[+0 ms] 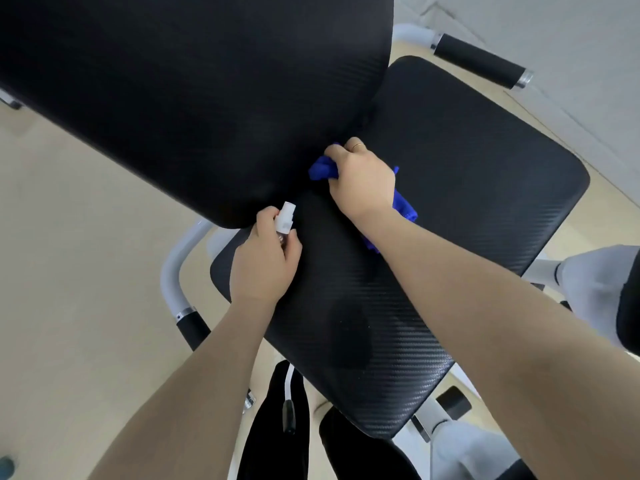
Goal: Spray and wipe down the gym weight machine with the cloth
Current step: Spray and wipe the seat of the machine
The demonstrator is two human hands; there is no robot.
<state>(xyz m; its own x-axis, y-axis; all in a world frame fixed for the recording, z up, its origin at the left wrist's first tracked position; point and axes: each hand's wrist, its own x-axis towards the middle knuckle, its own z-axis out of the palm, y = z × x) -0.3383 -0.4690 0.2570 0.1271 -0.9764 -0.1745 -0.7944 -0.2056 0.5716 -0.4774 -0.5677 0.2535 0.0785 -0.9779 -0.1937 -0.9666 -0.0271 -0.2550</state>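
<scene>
I look down on the machine from the head camera. The black seat (450,188) lies under my arms, and the black back pad (190,98) rises over it at the upper left; the two pads meet in a dark gap near the middle of the picture.

My right hand (360,181) presses the blue cloth (323,169) on the seat, just at this gap. The fingers (337,154) are curled closed over the bunched cloth, and one of them wears a thin ring (356,146). A part of the cloth comes out under the wrist and lies flat on the seat toward the right.

My left hand (265,261) holds the small spray bottle (285,220). The fingers are wrapped tight around its body, so only the white head and a little of the clear body show above them. The bottle stands nearly upright, close to the lower corner of the back pad. I cannot tell how much liquid is inside, because the hand covers it.

A white frame tube with a black grip (192,327) stands to the left of the seat, and another black grip (479,60) is at the upper right. The floor (86,254) is pale beige. Below I see black trousers (277,427).
</scene>
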